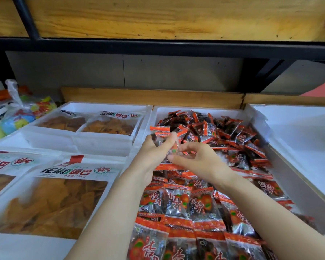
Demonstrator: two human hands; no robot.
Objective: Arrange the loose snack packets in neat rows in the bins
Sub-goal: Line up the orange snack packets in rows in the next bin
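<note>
A white bin point(197, 109) in the middle holds many small snack packets with orange-red ends and dark clear centres. Near me the packets point(178, 203) lie flat in overlapping rows; at the far end they form a loose heap point(218, 132). My left hand point(154, 149) and my right hand point(193, 158) meet over the bin's left side, both pinching the same clear packet point(172, 148) between fingers and thumbs. More packets lie hidden under my hands and forearms.
Left of the bin, white trays hold large bags of brown crisps point(62, 199), with two more bags point(109, 122) behind. A bare white bin point(304, 132) stands at the right. A plastic bag of coloured toys point(24, 113) lies far left. A wooden shelf point(176, 19) overhangs.
</note>
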